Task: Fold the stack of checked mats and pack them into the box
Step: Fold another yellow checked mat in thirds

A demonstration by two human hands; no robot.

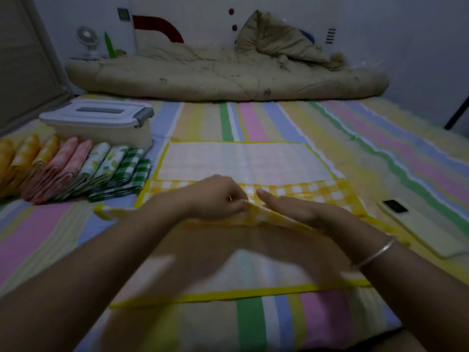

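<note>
A: Mat position?
B: Yellow mat (243,161) spread mid-bed (380,148), white side up, with a ridge raised across its middle.
A: Hands?
B: Left hand (215,196) pinches the ridge. Right hand (291,209) lies flat against it, fingers straight.
A: Box?
B: Box (101,123) far left, lid on. Folded mats (76,168) in a row beside it, on its near side.

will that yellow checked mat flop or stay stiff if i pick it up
Likely floppy: the yellow checked mat bends into a soft ridge where the left hand pinches it. Probably light, since a pinch raises the fold. Its checked face shines, so it may be slippery.
</note>
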